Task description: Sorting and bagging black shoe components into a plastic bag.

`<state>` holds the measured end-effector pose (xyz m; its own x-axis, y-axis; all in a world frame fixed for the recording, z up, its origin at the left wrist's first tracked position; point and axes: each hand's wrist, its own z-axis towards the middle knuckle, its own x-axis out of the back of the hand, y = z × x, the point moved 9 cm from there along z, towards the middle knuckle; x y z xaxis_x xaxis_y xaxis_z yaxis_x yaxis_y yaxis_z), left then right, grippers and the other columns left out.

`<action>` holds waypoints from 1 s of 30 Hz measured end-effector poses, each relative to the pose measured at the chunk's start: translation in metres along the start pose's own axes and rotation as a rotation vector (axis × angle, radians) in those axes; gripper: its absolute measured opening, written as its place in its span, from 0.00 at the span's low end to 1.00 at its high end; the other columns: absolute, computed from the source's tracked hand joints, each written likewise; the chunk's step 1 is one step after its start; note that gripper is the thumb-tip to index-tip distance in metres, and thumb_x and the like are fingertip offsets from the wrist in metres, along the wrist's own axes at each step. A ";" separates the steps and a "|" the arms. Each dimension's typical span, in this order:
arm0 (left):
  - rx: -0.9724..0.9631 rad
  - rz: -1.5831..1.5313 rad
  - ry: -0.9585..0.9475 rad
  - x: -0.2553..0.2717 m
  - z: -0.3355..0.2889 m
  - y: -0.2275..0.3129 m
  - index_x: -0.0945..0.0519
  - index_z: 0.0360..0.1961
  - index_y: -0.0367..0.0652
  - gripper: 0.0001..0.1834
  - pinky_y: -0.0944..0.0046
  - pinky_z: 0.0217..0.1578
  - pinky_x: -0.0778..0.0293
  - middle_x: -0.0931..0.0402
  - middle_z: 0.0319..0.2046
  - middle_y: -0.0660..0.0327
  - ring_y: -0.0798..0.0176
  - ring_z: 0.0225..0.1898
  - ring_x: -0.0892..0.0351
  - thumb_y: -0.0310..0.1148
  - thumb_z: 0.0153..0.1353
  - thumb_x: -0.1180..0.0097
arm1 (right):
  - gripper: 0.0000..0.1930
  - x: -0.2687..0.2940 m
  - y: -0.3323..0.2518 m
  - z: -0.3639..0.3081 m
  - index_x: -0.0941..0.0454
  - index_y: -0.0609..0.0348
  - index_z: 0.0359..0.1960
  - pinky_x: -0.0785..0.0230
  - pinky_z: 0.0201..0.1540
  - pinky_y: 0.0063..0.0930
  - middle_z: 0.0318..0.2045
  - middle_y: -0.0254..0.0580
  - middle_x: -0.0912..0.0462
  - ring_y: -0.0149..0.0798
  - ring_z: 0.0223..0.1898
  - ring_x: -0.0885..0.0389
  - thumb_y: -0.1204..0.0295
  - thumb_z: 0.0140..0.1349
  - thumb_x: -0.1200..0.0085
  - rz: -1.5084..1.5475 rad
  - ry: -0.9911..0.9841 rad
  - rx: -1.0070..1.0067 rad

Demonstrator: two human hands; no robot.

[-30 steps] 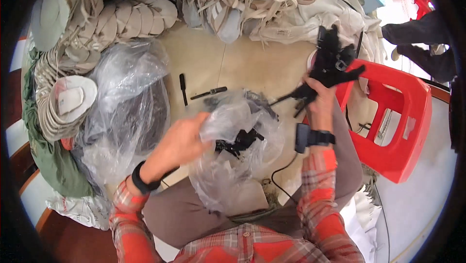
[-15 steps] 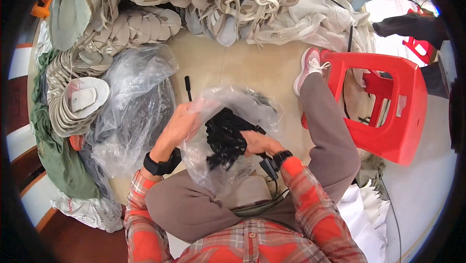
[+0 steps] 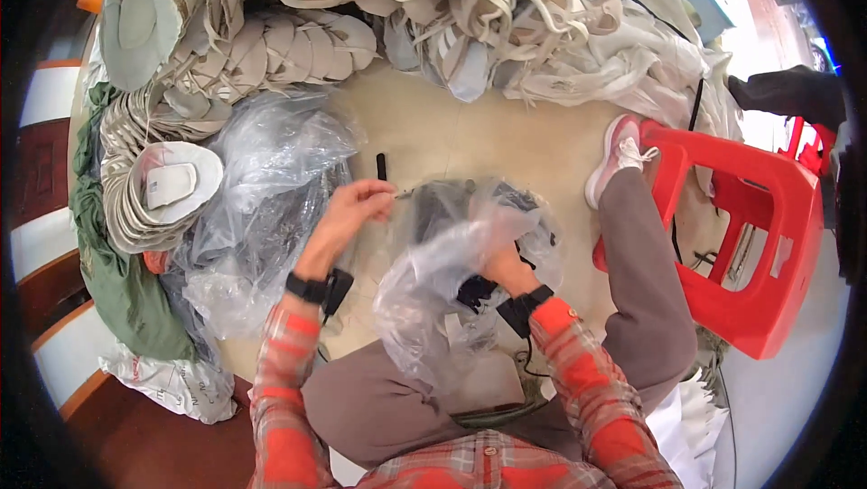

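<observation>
The left hand [image 3: 357,207] has let go of the clear bag [image 3: 420,286] and is loosely curled, empty, past its left edge, while the bag now hides most black things [image 3: 477,292] inside, toward its right edge, where nobody can tell if the right hand [image 3: 508,263] grips.

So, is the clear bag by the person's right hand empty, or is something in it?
Not empty: black things show in the clear bag, next to the right hand. How full it is, I cannot tell.
</observation>
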<state>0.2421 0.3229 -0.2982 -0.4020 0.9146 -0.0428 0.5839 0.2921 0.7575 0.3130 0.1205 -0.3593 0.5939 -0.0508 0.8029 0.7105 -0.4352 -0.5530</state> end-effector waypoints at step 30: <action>-0.231 1.007 0.437 0.003 0.082 -0.085 0.30 0.35 0.39 0.09 0.60 0.33 0.28 0.27 0.33 0.53 0.57 0.36 0.26 0.27 0.52 0.48 | 0.11 0.125 -0.109 -0.045 0.26 0.61 0.30 0.33 0.28 0.32 0.22 0.42 0.27 0.44 0.26 0.26 0.77 0.41 0.44 0.501 -0.292 0.112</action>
<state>0.2492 0.3242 -0.4166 -0.0600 0.5145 0.8554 0.6559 -0.6257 0.4223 0.2928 0.1214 -0.1880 0.9355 0.0308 0.3520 0.3425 -0.3239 -0.8819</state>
